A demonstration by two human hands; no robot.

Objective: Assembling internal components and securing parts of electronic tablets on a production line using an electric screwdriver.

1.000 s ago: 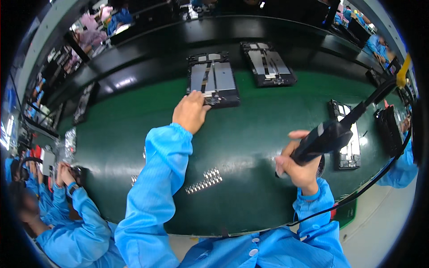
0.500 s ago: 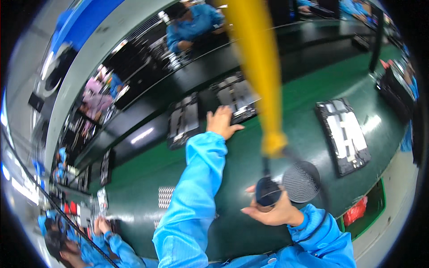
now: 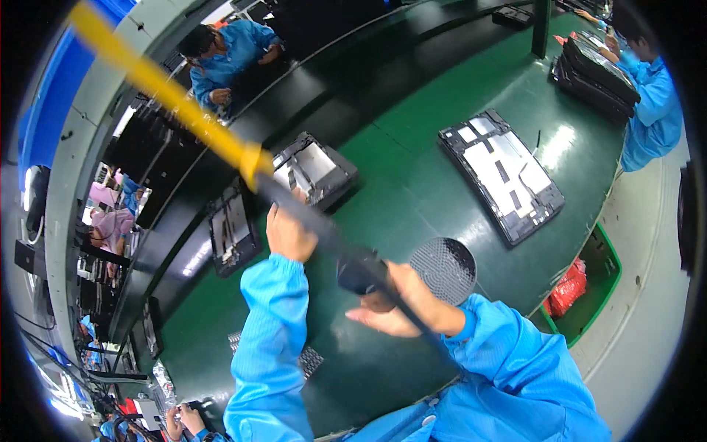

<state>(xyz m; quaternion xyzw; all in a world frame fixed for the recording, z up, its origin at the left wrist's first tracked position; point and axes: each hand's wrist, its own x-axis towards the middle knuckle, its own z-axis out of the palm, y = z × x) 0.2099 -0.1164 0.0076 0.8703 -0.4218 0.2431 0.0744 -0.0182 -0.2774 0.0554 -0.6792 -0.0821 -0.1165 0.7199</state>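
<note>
My left hand reaches to the near-left edge of a flat black electronic device, whose uncovered inside shows pale panels. Its fingers bend at that edge, partly hidden by a black cable. My right hand is closed around a short black cylindrical tool, held above the green table. A thick black cord on a yellow strap-like hanger slants across the view, blurred. Just beyond the right hand lies a round dark textured pad.
Another uncovered device lies right on the green table; one more stands left of my hand. Several dark devices are stacked beside a co-worker. Below the table edge is a green bin with a red bag.
The view has turned, so the table's things sit further left. My left hand has gone from spread fingers to the device's edge, and that device looks turned. The yellow hanger has swung left.
</note>
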